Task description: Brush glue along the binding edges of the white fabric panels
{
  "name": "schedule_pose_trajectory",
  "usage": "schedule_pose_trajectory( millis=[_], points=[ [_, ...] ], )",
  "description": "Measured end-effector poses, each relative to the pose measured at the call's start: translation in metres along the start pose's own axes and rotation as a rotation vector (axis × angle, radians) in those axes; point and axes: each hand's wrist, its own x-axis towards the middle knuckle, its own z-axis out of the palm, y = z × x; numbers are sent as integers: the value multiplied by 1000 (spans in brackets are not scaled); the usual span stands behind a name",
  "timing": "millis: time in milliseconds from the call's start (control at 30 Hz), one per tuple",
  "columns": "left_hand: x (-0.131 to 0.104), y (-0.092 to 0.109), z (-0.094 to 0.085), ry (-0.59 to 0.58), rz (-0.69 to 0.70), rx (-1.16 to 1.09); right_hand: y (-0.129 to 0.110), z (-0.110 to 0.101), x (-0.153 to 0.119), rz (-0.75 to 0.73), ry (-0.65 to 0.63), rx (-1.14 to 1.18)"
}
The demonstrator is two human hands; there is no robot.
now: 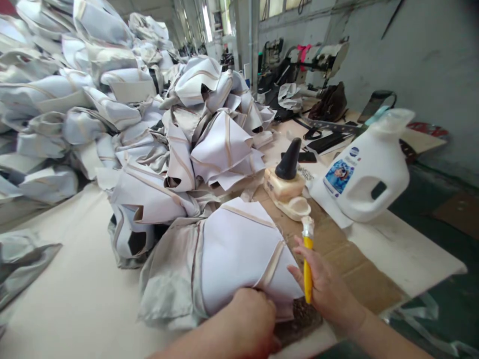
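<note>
A white sewn piece (243, 244) with tan tape strips and attached grey fabric (172, 269) lies in front of me. My left hand (250, 319) is closed at its near edge, fingertips hidden beneath. In my right hand (325, 279) is a yellow-handled brush (308, 271), held nearly upright beside the piece's right edge. Whitish stuff coats the bristles. Just beyond the brush stands a cream-coloured, crusted container (284, 189) with a black cone (289, 159) on top and a small cup-like part in front. Brown cardboard (348, 264) lies under the right hand.
Many similar white and grey pieces (224, 144) are heaped behind and to the left. A large white jug (374, 169) stands at the right near the table edge (441, 254). Farther back are a phone (307, 157), black straps (329, 142) and a sewing machine (318, 60).
</note>
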Motion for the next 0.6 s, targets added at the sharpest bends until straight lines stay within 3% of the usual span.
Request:
schedule_pose_trajectory(
  millis=[33,100,167,200,267,333,400,500,600],
  points=[
    [-11,-7,-22,14,67,-104,1,8,-5,14,6,-44],
    [-26,-33,-65,221,78,-259,4,24,-14,49,22,-104],
    [-27,-72,-92,508,-168,-212,4,37,-19,72,39,-116],
    [-23,-92,-98,576,-328,-146,4,42,-21,77,47,-110],
    [-12,-130,-100,509,-597,-96,1,47,-20,88,72,-97],
    [-5,-154,-95,383,-711,-107,-5,46,-17,98,88,-102],
    [-9,-162,-93,339,-710,-105,-12,43,-12,97,85,-120],
    [-27,-162,-94,363,-686,-35,-22,41,-8,58,30,-177],
    [-34,-167,-80,366,-655,19,-30,49,-10,38,-37,-288]
  ],
)
